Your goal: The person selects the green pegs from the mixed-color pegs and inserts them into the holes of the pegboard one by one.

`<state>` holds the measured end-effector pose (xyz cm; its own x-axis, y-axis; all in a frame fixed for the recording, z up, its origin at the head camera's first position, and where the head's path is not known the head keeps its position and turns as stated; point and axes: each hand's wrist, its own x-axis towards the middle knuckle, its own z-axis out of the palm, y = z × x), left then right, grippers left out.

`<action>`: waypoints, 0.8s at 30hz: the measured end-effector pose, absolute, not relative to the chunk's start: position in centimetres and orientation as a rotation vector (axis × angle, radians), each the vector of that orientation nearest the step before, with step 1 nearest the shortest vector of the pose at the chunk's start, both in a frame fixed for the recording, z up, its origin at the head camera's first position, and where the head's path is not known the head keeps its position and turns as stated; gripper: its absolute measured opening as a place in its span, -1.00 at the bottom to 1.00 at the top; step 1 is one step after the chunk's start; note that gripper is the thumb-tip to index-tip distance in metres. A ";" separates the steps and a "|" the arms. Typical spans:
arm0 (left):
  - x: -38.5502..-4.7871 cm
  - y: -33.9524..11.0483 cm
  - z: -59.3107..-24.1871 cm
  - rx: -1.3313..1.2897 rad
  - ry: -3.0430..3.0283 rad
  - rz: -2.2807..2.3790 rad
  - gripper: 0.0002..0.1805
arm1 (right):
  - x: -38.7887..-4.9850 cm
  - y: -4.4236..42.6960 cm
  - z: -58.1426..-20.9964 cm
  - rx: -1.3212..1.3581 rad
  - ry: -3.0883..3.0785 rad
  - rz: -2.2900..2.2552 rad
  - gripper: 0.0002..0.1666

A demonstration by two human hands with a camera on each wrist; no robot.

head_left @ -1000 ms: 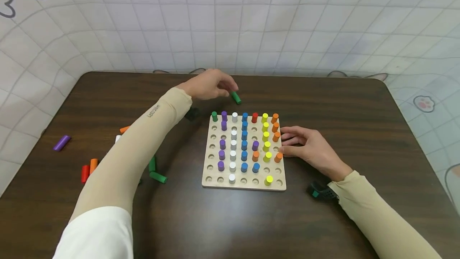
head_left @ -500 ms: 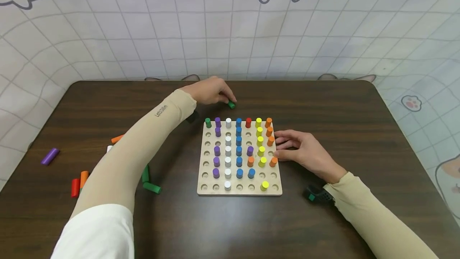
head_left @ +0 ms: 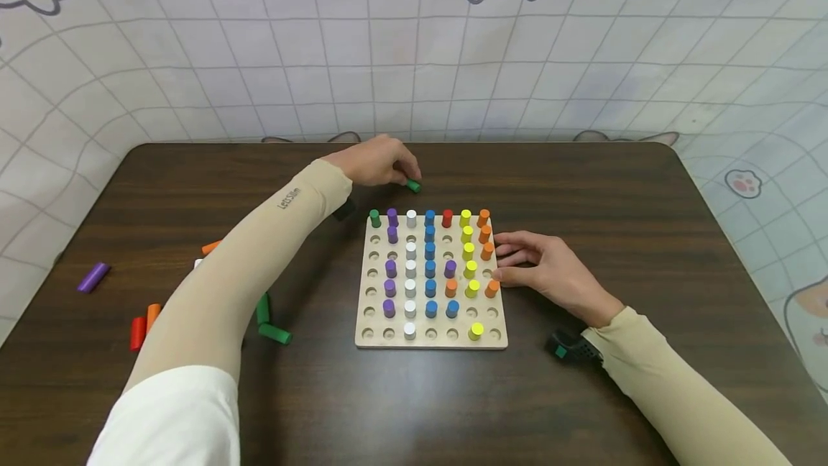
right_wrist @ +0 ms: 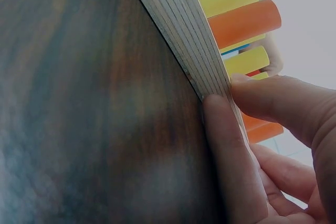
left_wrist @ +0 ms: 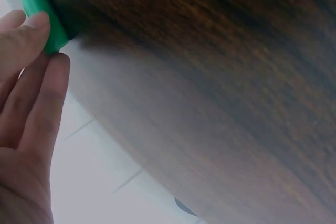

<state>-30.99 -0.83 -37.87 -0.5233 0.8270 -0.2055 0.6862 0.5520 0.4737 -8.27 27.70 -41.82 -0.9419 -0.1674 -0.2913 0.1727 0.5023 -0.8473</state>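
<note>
My left hand [head_left: 378, 162] pinches a green peg [left_wrist: 51, 35] between thumb and fingers, low over the dark table behind the pegboard. The square wooden pegboard [head_left: 379, 342] stands upright pegs in several colours, with open holes among them. My right hand [head_left: 559, 277] holds the board's right edge. In the right wrist view, the thumb lies at the top edge by the orange pegs [right_wrist: 247, 22], and the index finger presses along the layered side. A green peg [head_left: 374, 218] stands in the far left corner hole; a red peg [head_left: 447, 218] is in the same back row.
Loose pegs lie left of the board: two green pegs [head_left: 274, 334] near my left forearm, a red peg [head_left: 138, 334], orange pegs [head_left: 153, 315] and a purple peg [head_left: 93, 277]. My left arm hides part of this group. Behind the table [head_left: 582, 185] hangs a white gridded cloth [head_left: 440, 70].
My left hand has closed on the loose green peg behind the board, which now sits tilted between the fingers. The head view has shifted slightly. My right hand stays at the board's edge.
</note>
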 end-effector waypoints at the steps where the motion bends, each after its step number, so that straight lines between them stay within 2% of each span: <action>1: -31.0 -0.8 -37.9 1.228 2.385 0.462 -0.73 | -8.3 27.7 -41.8 0.001 2.413 -1.417 -0.14; 13: -30.5 -0.6 -37.8 1.249 2.377 0.366 -0.63 | -8.4 27.5 -42.0 0.003 2.406 -1.423 -0.16; 24: -30.5 -0.7 -37.7 1.225 2.356 0.438 -0.65 | -8.4 27.6 -41.9 0.013 2.408 -1.421 -0.17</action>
<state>-30.53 -0.69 -37.70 -0.5066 0.8280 -0.2404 0.6863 0.5561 0.4688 -8.42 27.61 -41.86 -0.9407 -0.1645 -0.2966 0.1800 0.4989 -0.8478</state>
